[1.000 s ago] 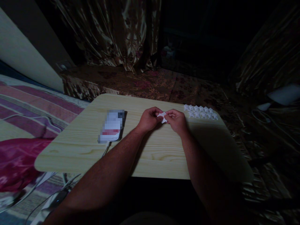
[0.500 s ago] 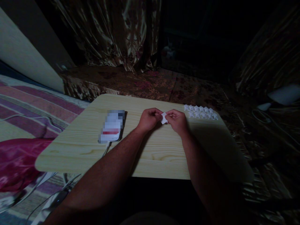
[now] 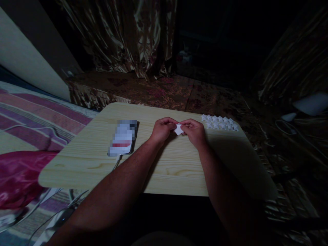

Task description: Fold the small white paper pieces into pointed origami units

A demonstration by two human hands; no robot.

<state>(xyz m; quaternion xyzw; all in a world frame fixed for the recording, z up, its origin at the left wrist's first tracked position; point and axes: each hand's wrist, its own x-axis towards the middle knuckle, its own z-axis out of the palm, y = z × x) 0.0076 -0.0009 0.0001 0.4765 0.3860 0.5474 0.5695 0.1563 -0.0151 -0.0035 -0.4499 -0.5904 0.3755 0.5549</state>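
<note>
On my left a striped pink and purple blanket (image 3: 38, 116) lies beside the pale wooden table (image 3: 164, 171), and a phone with a blurred screen (image 3: 122, 138) rests flat on the tabletop, its cable (image 3: 116, 163) trailing off the near edge. Nothing sits between the phone and my left hand (image 3: 161, 130), which curls inward with fingertips pinched on a small folded white paper piece (image 3: 178, 129). My right hand (image 3: 195, 131) meets it from the other side, pinching the same piece just above the table's middle. It looks crisp, creased and pointed. Further right, two neat rows of small white folded paper stars (image 3: 219, 122) lie near the far edge.
</note>
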